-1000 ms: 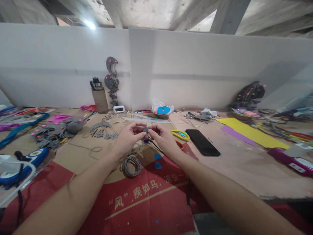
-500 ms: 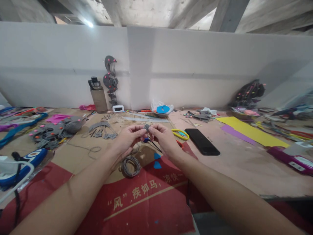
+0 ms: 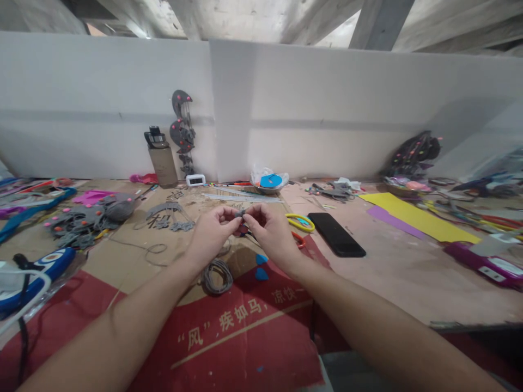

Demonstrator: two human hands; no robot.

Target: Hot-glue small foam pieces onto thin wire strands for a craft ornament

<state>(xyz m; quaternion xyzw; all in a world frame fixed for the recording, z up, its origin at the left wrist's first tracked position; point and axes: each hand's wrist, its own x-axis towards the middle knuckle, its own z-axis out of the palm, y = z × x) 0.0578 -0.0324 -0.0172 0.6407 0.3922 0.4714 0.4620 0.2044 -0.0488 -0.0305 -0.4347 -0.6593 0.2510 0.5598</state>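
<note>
Between the fingertips of my left hand [image 3: 216,228] and my right hand [image 3: 267,228] is a small grey felt piece [image 3: 240,214], pinched from both sides and mostly covered by the fingers. Its exact shape cannot be made out. Below the hands lies a coil of grey cord [image 3: 217,276] on the cardboard. Two blue felt scraps [image 3: 261,274] lie just right of the coil. Yellow-handled scissors [image 3: 300,222] and an orange handle loop [image 3: 299,240] show beside my right hand. Grey cut-out felt shapes [image 3: 175,218] lie left of my left hand.
A black phone [image 3: 337,235] lies to the right, near yellow [image 3: 420,218] and purple sheets. A bottle [image 3: 162,163] and a small white clock [image 3: 195,180] stand by the partition. Pinned grey felt pieces [image 3: 90,218] and a blue power strip [image 3: 41,277] are at left.
Both hands have drawn closer together, and the fingers have curled further around the small grey piece, hiding more of it. The whole view has shifted slightly.
</note>
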